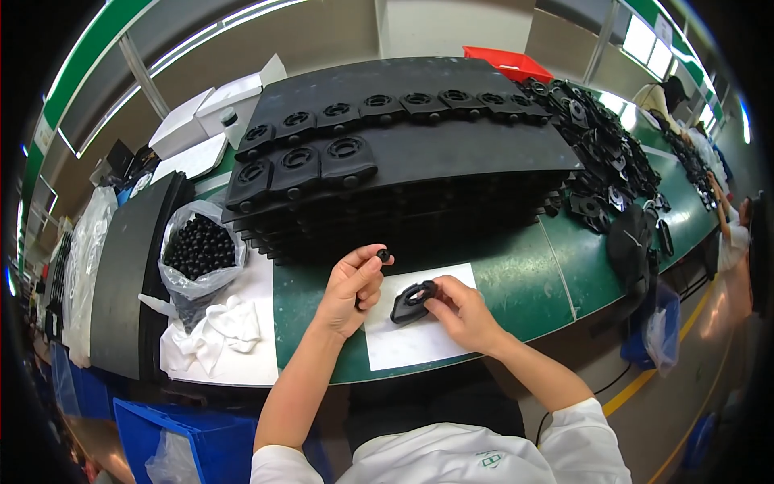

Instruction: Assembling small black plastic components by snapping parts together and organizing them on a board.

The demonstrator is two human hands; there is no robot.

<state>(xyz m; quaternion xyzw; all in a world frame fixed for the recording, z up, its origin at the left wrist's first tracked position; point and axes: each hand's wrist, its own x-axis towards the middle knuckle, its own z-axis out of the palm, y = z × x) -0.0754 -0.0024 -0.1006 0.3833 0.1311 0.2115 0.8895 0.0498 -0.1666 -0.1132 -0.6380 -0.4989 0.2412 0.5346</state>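
Head — right fingers (453,303): housing (405,311), left (363,282): perhaps knob (383,255)

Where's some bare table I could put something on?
Bare green tabletop shows right of the white paper, in front of the black stack. The stack's top sheet has room too, right of its three front parts. It's crowded over the paper, where the right hand holds a black part, and at the black heap and the bag of balls.

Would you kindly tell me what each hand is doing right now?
Left hand: closed, pinching a small black piece.
Right hand: closed, holding a black part with an opening by its edge.
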